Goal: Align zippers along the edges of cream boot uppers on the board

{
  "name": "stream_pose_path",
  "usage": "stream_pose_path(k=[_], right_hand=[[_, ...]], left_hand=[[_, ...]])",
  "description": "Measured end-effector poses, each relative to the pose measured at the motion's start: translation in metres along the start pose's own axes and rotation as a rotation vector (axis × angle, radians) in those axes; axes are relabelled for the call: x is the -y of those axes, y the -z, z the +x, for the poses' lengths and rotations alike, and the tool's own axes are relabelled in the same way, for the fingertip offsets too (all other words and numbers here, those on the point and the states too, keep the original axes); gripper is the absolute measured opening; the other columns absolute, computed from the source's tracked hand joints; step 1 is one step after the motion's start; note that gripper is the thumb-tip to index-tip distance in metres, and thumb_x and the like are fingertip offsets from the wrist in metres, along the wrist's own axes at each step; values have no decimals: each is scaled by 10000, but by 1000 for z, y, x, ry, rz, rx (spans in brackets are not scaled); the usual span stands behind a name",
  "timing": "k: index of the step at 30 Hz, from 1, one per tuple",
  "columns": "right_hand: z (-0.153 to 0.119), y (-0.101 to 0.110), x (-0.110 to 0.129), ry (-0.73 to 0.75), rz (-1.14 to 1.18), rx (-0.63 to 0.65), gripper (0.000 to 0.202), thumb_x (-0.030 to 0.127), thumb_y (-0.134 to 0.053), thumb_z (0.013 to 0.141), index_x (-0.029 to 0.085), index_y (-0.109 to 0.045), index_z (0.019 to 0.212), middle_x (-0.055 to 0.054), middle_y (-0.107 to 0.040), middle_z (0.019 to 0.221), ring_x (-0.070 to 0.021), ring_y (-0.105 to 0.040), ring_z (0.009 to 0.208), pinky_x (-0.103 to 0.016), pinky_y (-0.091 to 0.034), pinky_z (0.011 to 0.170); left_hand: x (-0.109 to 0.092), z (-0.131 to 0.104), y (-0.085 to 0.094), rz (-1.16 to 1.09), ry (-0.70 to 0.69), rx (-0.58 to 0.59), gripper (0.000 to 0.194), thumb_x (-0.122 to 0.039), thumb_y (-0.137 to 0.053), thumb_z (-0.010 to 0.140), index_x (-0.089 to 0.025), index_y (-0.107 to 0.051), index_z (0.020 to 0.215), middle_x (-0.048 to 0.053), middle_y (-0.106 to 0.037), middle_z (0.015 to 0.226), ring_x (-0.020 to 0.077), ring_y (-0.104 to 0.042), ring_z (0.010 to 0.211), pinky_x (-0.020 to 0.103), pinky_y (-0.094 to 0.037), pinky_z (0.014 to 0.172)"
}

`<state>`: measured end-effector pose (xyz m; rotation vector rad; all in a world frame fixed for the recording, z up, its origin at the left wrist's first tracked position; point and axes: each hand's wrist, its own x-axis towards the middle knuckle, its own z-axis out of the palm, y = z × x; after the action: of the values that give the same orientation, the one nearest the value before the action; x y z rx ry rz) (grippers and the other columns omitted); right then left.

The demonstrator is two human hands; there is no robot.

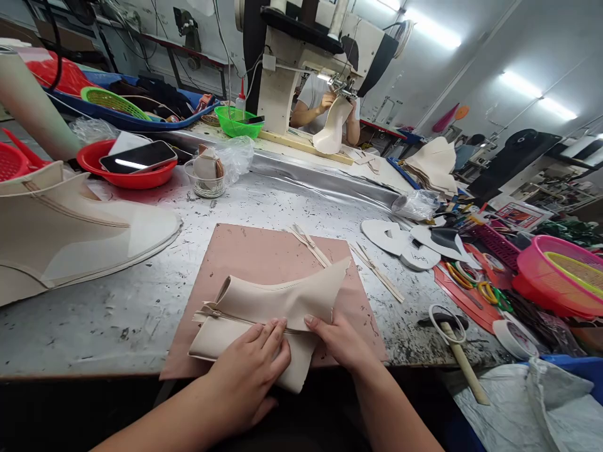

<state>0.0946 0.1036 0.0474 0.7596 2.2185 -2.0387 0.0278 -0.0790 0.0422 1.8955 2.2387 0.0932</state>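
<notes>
A cream leather boot upper lies folded in front of me on a brownish-pink mat, its lower edge hanging past the table's front. Across its middle runs a seam that looks like a zipper. My left hand rests on the leather just below this seam, fingers stretched out flat. On the right side, my right hand grips the upper with the thumb on top and the other fingers hidden beneath. Thin cream strips lie at the mat's far edge, and more strips lie to its right.
Stacked cream boot pieces stand at left, near a red bowl with a phone. At right lie white pattern pieces, a hammer, scissors and pink baskets. Beyond, a person works at a sewing machine.
</notes>
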Motion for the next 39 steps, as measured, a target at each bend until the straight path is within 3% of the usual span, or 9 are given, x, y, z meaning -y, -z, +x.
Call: stream_pose_path(k=[10,15,27,34,39], right_hand=[[2,6,-10,20,-349,-93,347,316,-539,736,161,-606,1040,-96,-670,1018,-269,-590,1015,-384,-477,830],[5,3,-14,82,-387,-156,306,320,-506,743,161,-634,970,-106,-676,978,-270,-625,926,-377,-497,781],[6,0,-14,125,-448,-194,306,274,-527,716,165,-637,979,-107,-679,994,-277,-616,967,-370,-499,788],[0,20,1,38,-389,-81,257,242,-579,692,138,-635,920,-91,-701,907,-270,-640,880,-349,-506,731],[16,41,-5,50,-270,26,308,222,-647,641,153,-633,940,-77,-697,956,-268,-623,924,-372,-488,797]], left_hand=[[0,4,2,-36,-2,-7,650,-485,-587,730,-112,-433,1240,210,-331,1415,367,-335,1271,475,-287,1006],[-6,11,2,-18,27,-14,650,-483,-603,715,-74,-465,1200,249,-369,1378,359,-373,1246,463,-282,1009],[-9,20,8,-30,-66,-32,693,-521,-549,742,-69,-422,1252,215,-367,1391,352,-371,1247,439,-278,1021],[-11,24,15,-44,-38,22,660,-533,-567,727,-85,-485,1205,199,-413,1367,358,-389,1227,448,-268,1024],[-11,28,17,-37,-39,5,631,-551,-574,715,-96,-528,1150,200,-450,1337,351,-414,1206,453,-266,1028]])
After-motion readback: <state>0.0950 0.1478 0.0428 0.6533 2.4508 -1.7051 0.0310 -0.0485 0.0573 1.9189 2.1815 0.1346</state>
